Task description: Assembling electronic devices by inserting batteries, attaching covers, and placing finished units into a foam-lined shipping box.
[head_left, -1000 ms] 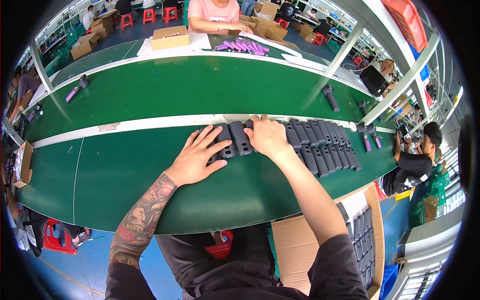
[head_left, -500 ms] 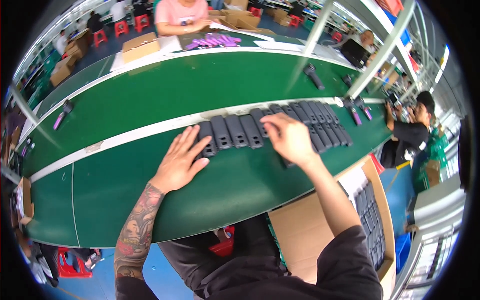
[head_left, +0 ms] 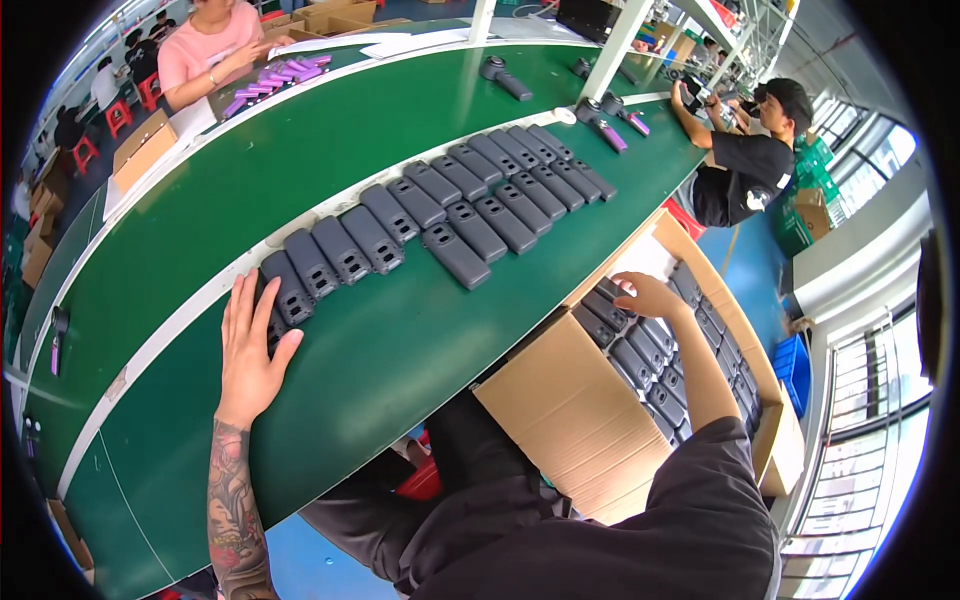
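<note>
Dark grey oblong plastic casings with small holes at one end lie side by side on the green bench (head_left: 400, 330), in a long row with a second, shorter row in front. My left hand (head_left: 250, 355) rests flat at the row's left end, fingers apart, beside the leftmost casing (head_left: 287, 290). Over to the right, my right hand (head_left: 648, 297) is inside an open cardboard box (head_left: 570, 415). Its fingers curl at the end of a dark grey casing (head_left: 609, 291) there; the grip is partly hidden. More casings (head_left: 640, 350) fill the box in rows.
A white strip (head_left: 150, 350) runs along the bench behind the row. Beyond it lie small dark devices (head_left: 505, 78), some with purple handles. Across the bench a person in pink (head_left: 210, 55) sits by a pile of purple parts (head_left: 275, 80). Another person in black (head_left: 750, 150) works at the right.
My right hand has left the casings on the bench and gone down into the box. The view has swung right; my left hand stays on the bench, now at the row's end.
</note>
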A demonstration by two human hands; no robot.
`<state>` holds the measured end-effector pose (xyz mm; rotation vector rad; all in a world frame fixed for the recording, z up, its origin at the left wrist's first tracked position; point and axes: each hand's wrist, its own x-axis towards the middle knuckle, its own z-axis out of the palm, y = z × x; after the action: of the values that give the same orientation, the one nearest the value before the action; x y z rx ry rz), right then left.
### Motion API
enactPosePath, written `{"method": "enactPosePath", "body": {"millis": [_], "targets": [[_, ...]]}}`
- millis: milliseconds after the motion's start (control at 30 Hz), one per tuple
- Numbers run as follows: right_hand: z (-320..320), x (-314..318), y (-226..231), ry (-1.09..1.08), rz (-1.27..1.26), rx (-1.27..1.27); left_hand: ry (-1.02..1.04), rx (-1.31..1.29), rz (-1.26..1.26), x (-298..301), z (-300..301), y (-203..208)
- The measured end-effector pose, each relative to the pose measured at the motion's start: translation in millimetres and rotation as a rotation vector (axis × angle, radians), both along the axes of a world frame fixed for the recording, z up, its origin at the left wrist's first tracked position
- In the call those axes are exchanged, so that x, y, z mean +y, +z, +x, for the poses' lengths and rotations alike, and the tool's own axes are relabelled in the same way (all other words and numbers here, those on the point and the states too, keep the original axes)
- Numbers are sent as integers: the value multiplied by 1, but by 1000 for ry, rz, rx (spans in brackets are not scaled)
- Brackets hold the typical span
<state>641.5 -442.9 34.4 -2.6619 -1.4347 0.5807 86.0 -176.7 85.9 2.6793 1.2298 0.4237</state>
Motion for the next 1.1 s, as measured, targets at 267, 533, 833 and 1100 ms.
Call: {"method": "enactPosePath", "body": {"millis": [267,533,833,1100], "targets": [[-13,17,-5,83,-161,-203,39,-86,-52,1,-7,-9],[-44,25,22,41,-142,53,2,-167,10,15,-28,-37],[-67,28,-1,85,-164,-164,0,-209,14,18,-20,-37],[-59,37,-3,139,-271,-239,-3,-252,10,18,-18,-37]]}}
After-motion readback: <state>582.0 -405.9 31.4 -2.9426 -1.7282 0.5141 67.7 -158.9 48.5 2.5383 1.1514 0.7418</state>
